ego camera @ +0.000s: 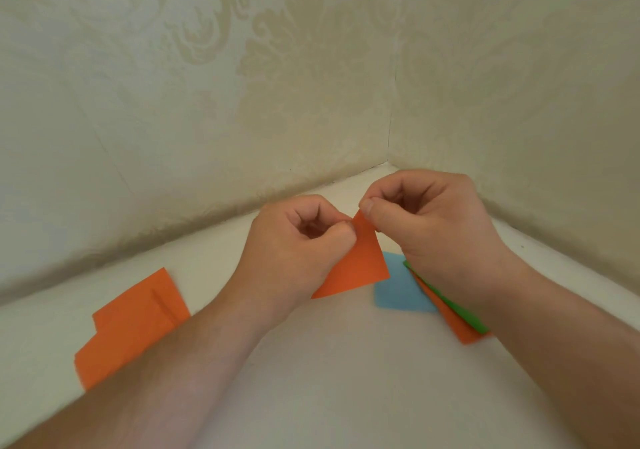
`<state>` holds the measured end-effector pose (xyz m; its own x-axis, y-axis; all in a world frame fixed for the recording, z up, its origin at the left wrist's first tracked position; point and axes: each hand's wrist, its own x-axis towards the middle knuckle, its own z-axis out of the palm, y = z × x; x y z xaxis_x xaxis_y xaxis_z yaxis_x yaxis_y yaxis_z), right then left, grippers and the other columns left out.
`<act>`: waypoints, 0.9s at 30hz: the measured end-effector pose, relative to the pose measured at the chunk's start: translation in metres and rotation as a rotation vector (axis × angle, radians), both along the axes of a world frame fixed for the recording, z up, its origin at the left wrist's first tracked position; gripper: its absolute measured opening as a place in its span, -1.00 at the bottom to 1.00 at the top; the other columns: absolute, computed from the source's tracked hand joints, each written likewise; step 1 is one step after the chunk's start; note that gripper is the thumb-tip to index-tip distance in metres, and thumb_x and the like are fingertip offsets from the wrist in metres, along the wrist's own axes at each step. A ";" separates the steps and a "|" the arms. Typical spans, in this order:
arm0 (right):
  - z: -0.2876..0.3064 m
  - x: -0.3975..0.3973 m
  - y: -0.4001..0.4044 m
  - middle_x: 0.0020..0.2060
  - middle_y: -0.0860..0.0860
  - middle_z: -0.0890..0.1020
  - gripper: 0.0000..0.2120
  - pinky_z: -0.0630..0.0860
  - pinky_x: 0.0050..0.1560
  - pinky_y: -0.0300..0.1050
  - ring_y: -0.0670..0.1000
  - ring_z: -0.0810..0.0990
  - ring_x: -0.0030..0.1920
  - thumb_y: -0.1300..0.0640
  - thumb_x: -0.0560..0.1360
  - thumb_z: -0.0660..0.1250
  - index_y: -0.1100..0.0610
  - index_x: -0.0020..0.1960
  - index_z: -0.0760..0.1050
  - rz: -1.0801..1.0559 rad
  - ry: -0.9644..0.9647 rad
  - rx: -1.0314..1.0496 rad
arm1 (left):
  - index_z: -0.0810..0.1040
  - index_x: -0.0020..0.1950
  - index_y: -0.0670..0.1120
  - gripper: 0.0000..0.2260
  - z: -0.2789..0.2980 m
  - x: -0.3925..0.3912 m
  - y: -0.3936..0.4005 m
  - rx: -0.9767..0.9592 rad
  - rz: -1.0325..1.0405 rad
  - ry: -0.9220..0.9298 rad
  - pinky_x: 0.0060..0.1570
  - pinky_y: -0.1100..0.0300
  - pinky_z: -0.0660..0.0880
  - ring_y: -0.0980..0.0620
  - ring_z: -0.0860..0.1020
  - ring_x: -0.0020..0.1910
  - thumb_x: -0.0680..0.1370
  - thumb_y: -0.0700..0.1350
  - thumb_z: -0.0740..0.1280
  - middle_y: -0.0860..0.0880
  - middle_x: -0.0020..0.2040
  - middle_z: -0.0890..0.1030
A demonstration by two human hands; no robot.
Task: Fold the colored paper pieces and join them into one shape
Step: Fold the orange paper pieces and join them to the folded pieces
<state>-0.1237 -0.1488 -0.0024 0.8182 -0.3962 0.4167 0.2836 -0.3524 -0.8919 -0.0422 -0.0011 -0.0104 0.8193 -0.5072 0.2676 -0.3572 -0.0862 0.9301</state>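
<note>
Head view shows your left hand and right hand both pinching one orange paper piece above the bench.

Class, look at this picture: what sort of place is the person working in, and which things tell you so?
Probably a room at home: a pale surface set into a corner of damask-patterned wallpaper, with loose colored paper pieces lying about for a craft.
</note>
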 end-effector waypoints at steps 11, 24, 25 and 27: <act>0.005 0.006 -0.016 -0.33 0.06 0.62 -0.82 0.53 -0.12 0.18 0.08 0.50 -0.25 0.24 0.52 0.43 0.11 -0.25 0.65 -0.121 -0.077 0.197 | 0.65 -0.32 -0.01 -0.81 -0.002 0.005 0.001 0.128 -0.006 0.093 -0.36 0.25 0.39 0.11 0.47 -0.39 0.47 -0.21 0.42 0.08 -0.38 0.61; 0.010 0.011 -0.031 -0.40 0.00 0.55 -0.76 0.54 -0.30 -0.14 -0.03 0.50 -0.40 0.28 0.57 0.33 0.11 -0.26 0.56 -0.255 -0.070 0.515 | 0.62 -0.34 -0.06 -0.83 0.001 0.014 0.006 0.253 0.023 0.163 -0.16 0.10 0.41 0.06 0.49 -0.30 0.47 -0.13 0.42 0.03 -0.34 0.67; 0.012 0.010 -0.036 -0.39 0.00 0.56 -0.77 0.54 -0.29 -0.12 -0.02 0.51 -0.39 0.26 0.57 0.34 0.10 -0.25 0.55 -0.275 -0.074 0.549 | 0.61 -0.34 -0.05 -0.83 0.000 0.016 0.007 0.248 0.030 0.158 -0.16 0.09 0.41 0.05 0.48 -0.30 0.47 -0.13 0.42 0.03 -0.35 0.66; 0.012 0.010 -0.042 -0.38 0.01 0.55 -0.79 0.55 -0.24 -0.09 -0.01 0.51 -0.37 0.26 0.56 0.34 0.10 -0.24 0.54 -0.300 -0.052 0.552 | 0.62 -0.30 -0.03 -0.87 -0.004 0.021 0.007 0.187 0.065 0.128 -0.17 0.09 0.40 0.05 0.48 -0.30 0.47 -0.12 0.41 0.04 -0.33 0.64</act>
<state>-0.1136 -0.1908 0.0093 0.6219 -0.7736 0.1216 0.2920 0.0851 -0.9526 -0.0216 0.0059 -0.0141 0.8729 -0.4835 0.0656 -0.2251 -0.2798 0.9333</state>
